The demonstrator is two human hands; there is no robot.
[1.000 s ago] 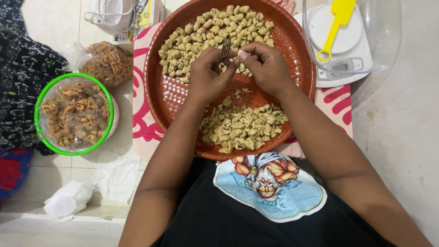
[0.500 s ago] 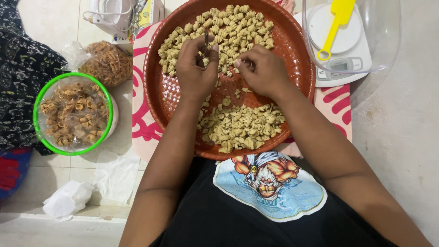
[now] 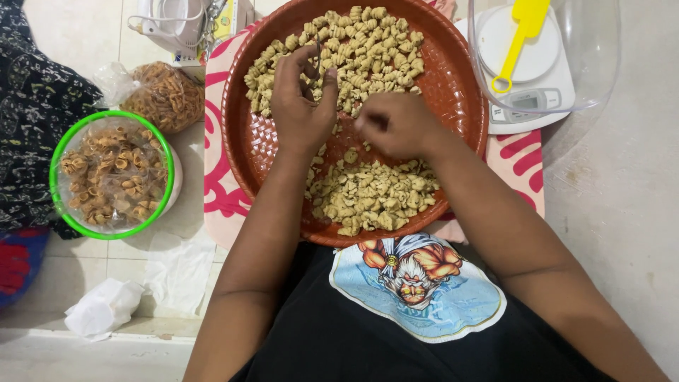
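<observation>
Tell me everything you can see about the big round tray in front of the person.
The tray is round, reddish-brown, woven-looking plastic with a raised rim. It lies flat on a pink-and-white mat, holding two heaps of small tan dough pieces, far and near. The left hand and right hand work over its middle.

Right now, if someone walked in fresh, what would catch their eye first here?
The big round red tray in the middle, heaped with small tan dough pieces, with the left hand and right hand working over it. To the tray's left stands a green-rimmed bowl of browned pieces under clear plastic. At the upper right, a yellow spatula lies on a white kitchen scale.
</observation>
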